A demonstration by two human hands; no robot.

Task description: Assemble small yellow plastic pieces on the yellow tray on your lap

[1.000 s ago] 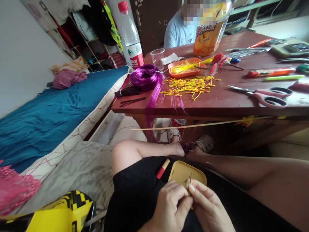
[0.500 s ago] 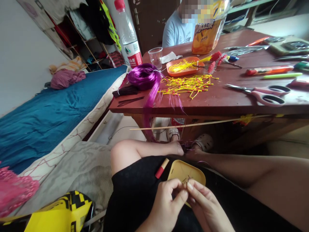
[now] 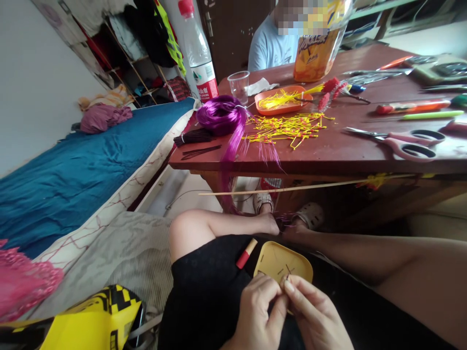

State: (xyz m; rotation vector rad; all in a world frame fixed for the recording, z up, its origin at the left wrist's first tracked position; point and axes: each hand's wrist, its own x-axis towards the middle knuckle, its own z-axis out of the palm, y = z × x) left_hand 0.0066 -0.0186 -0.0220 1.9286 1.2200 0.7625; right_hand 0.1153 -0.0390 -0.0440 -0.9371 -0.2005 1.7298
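Observation:
Over the near edge of a small yellow tray (image 3: 268,257) on the lap, my left hand (image 3: 257,306) and my right hand (image 3: 314,306) meet at the fingertips. Both are closed in a pinch. A tiny dark piece (image 3: 288,271) sticks up from between the fingertips; which hand grips it is hard to tell, and the rest of it is hidden. A few thin dark bits lie in the tray. Just left of the tray, a small red and tan tube (image 3: 247,253) rests on the black cloth.
On the red table (image 3: 321,150) are a purple thread bundle (image 3: 222,115), yellow stems (image 3: 288,127), an orange dish (image 3: 280,111), pink scissors (image 3: 414,143), pens and bottles. A thin stick (image 3: 284,188) runs below its edge. A person (image 3: 272,46) sits behind.
The whole view has shifted slightly, so the table and bed appear a little further right. My hands have turned slightly, and the left fingers are more curled together.

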